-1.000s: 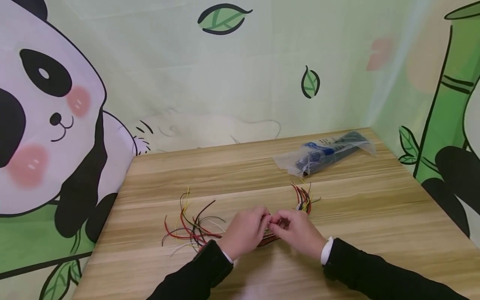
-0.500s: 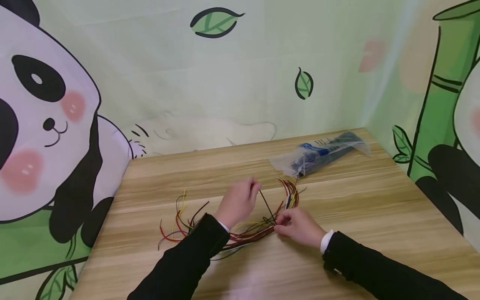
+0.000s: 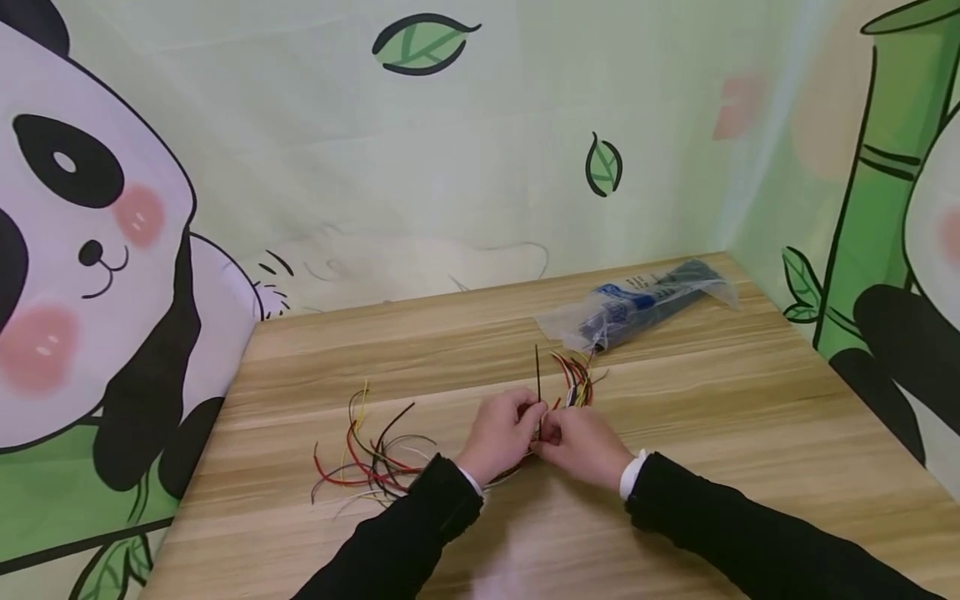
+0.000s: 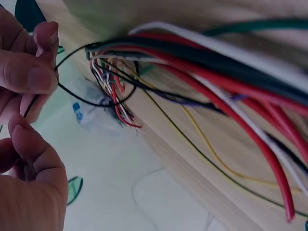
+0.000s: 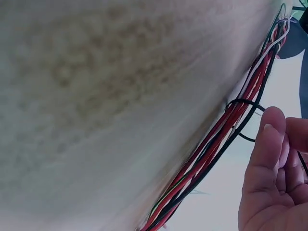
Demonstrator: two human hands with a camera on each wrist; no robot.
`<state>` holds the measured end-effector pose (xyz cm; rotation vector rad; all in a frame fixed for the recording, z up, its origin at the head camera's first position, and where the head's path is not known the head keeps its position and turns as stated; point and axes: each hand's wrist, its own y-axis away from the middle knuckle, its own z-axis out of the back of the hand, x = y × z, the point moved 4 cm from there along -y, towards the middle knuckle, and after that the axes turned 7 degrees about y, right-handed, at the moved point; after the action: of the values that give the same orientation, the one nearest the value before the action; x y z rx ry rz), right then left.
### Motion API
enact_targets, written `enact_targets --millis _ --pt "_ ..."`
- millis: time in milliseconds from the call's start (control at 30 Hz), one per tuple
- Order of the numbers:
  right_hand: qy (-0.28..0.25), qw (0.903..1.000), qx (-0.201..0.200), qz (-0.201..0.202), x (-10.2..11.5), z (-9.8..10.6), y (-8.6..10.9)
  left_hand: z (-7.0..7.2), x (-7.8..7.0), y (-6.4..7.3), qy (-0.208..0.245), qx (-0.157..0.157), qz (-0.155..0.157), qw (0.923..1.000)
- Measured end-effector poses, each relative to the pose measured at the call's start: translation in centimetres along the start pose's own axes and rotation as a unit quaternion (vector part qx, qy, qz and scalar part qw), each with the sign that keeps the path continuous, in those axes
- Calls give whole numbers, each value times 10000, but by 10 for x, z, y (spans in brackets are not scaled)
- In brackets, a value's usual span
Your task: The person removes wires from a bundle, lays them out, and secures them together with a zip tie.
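Note:
A bundle of red, black, white, yellow and green wires (image 3: 375, 471) lies across the wooden table, its loose ends fanned out at both sides. Around its middle passes a loop of thin black wire (image 4: 86, 102), plain in both wrist views. My left hand (image 3: 498, 433) pinches this black wire, one end of which sticks up above the fingers. Close against it, my right hand (image 3: 588, 446) also pinches the black wire with thumb and fingers. Seen in the right wrist view, the bundle (image 5: 219, 132) runs diagonally past the fingertips. The exact crossing of the black wire is partly hidden by the fingers.
A clear plastic bag (image 3: 637, 304) with dark long contents and blue print lies at the back right of the table (image 3: 337, 342). Behind the table hangs a pale green cloth (image 3: 300, 150) printed with pandas, bamboo and leaves.
My left hand rose away from the right, drawing the black wire out straight, then came back down beside the right hand. The black end now points upward. The view shifted slightly.

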<state>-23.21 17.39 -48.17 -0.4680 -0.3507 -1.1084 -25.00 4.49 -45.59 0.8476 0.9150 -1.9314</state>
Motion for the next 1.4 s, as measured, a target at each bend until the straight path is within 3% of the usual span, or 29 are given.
enact_targets --millis 333,633,867,967,1200,1300,1400 --pt "162 9977 657 72 -3 -14 -3 28 6 -10 124 -627 470 9968" --pt "293 9961 810 186 0 -22 -8 52 0 -27 21 -1033 200 9944" --pt "145 9952 925 297 0 -24 -11 52 14 -32 518 -1245 165 9907" --pt "-108 9941 1008 389 1 -24 -11 44 24 -26 784 -1034 210 9913" --pt "-82 9951 839 507 5 -23 -15 13 30 12 806 316 254 9959" --pt "20 9961 707 536 5 -23 -18 9 27 17 668 397 13 9970" --pt "104 9946 737 717 5 -24 -19 12 28 15 445 192 -8 9988"
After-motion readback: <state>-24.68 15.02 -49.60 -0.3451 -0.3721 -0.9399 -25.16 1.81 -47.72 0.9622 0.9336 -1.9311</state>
